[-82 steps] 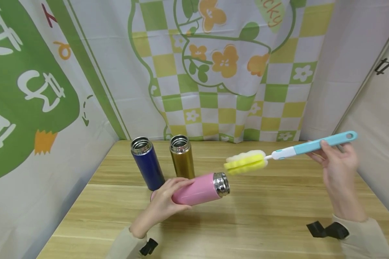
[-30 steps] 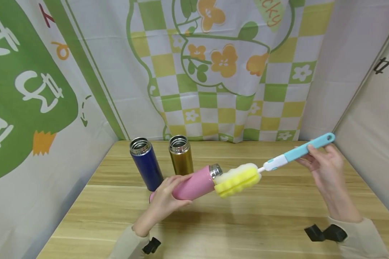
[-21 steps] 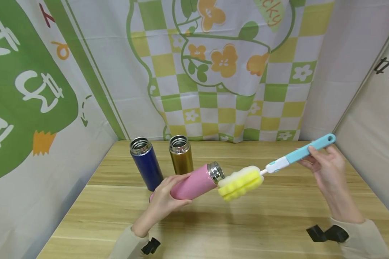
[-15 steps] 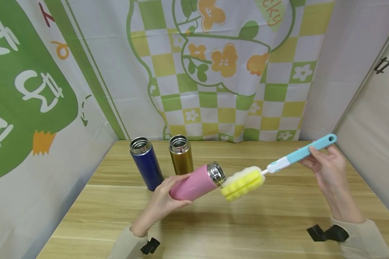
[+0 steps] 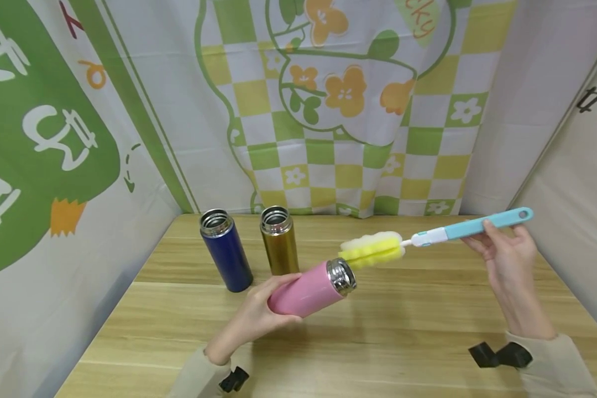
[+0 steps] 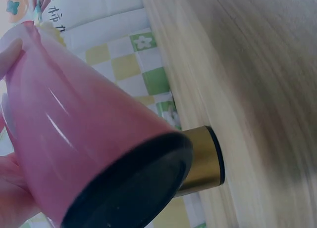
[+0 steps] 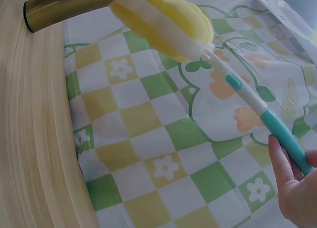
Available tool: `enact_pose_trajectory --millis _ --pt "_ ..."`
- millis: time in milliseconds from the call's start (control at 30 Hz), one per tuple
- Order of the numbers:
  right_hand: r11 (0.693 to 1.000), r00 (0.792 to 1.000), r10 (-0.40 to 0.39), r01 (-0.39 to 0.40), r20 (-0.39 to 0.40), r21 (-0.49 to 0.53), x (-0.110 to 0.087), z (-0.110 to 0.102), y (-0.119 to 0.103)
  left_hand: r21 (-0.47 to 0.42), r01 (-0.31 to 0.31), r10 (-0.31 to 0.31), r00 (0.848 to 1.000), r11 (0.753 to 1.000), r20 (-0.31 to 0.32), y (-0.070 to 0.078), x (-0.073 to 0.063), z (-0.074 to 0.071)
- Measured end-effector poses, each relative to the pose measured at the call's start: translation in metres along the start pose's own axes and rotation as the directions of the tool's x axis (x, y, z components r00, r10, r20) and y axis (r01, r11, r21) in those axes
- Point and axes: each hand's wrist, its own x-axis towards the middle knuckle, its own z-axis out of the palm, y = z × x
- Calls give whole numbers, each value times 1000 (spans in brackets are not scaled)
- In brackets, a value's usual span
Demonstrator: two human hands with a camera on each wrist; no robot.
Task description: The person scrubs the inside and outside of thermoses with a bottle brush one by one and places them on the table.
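Observation:
My left hand (image 5: 258, 318) grips a pink thermos flask (image 5: 305, 290) round its body, tilted with its uncapped steel mouth toward the right. In the left wrist view the flask's dark base (image 6: 133, 183) faces the camera. My right hand (image 5: 512, 260) holds a bottle brush (image 5: 457, 229) by its blue handle, thumb on top. The brush's yellow and white sponge head (image 5: 373, 250) lies just behind and above the flask's mouth; from the head view I cannot tell whether they touch. The right wrist view shows the sponge and white neck outside any flask.
A blue flask (image 5: 226, 254) and a gold flask (image 5: 279, 243) stand upright and uncapped behind my left hand on the wooden table (image 5: 403, 342). A checked, flowered cloth (image 5: 348, 166) hangs behind the table's far edge.
The sponge head has risen and levelled out from below the flask's mouth to behind it. My right hand has shifted slightly right; the flask's mouth has come lower and nearer.

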Motion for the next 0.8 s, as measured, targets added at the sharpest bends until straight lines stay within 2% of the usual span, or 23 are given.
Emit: enact_pose_trajectory --millis 100,167,367,500,600,800 --pt "998 999 -26 27 -21 63 1 -1 -1 -47 86 -86 996 995 11 0 -1 1" --pt "993 999 -37 40 -30 108 1 -2 -3 -91 161 -159 987 983 30 0 -2 1" --pt "981 1000 1 -1 -1 195 1 -6 -9 -238 356 -342 934 904 100 2 -2 0" --pt "980 1000 28 -29 8 194 1 -6 -13 -316 383 -365 924 868 117 7 0 -2" --pt "984 999 40 -45 32 175 1 -2 -15 -381 360 -341 932 852 119 7 -1 0" --pt "992 996 39 -49 80 118 3 9 -12 -483 373 -358 925 792 127 1 0 9"
